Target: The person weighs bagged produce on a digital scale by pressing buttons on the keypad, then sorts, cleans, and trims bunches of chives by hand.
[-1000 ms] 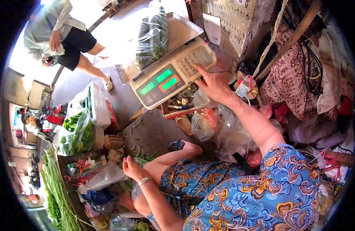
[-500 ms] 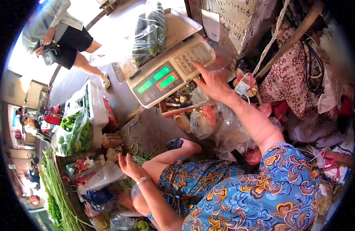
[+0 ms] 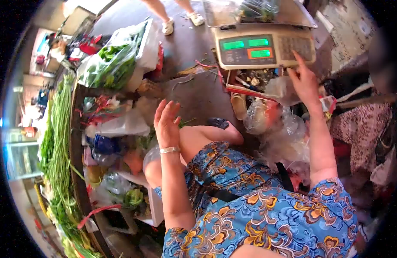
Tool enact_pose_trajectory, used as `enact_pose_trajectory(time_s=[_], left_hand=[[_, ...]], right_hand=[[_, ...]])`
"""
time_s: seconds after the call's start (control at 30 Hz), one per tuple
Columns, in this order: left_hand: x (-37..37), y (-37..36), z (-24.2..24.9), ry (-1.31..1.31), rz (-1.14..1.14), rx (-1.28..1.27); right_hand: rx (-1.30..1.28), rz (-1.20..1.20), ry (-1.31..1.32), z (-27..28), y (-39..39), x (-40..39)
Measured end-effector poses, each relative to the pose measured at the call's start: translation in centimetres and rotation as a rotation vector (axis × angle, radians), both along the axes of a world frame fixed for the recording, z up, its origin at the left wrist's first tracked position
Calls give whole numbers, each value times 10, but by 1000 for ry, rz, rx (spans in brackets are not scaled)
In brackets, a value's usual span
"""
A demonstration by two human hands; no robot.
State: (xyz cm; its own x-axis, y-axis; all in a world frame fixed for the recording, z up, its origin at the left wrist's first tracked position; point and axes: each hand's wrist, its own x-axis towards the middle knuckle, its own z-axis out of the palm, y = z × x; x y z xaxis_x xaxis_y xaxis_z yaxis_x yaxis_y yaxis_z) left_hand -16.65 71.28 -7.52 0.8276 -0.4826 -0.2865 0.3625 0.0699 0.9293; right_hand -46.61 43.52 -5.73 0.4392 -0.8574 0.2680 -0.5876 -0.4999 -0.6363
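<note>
A digital scale (image 3: 267, 45) with lit green displays stands at the top right. On its metal tray (image 3: 215, 15) lies a clear plastic bag of dark green vegetables (image 3: 261, 10), partly cut off by the frame. My right hand (image 3: 305, 81) is at the scale's keypad, index finger stretched out towards the keys and nothing held. Whether the fingertip touches a key is hard to tell. My left hand (image 3: 167, 124) is raised above my knee, palm partly turned up and fingers apart, holding nothing. A silver bracelet (image 3: 169, 150) circles the left wrist.
Bagged leafy greens (image 3: 110, 64) and a white foam box (image 3: 147, 45) sit at the upper left. Long green stalks (image 3: 60, 137) line the left side. Below the scale are an open drawer (image 3: 254, 91) and plastic bags (image 3: 293, 137). Another person's legs (image 3: 157, 8) show at the top.
The view has turned, so the scale appears further right and higher. My left hand is raised higher with its fingers more upright. My right hand stays by the keypad.
</note>
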Motion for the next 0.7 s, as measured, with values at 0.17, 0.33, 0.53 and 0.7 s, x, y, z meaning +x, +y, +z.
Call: enact_pose_trajectory(time_s=[0.17,0.33,0.53,0.7], left_hand=[[22,18,20,131,-140,-215],[27,26,38,138,-204,-324],[24,27,64,51,-308,-327],[9,22,72,74,-338,-369]], right_hand=[[-48,-36,-109,15,16,7],[14,229,-269,20,48,46],[79,520,-377,26,83,97],[-130,641,-454,42,122,148]])
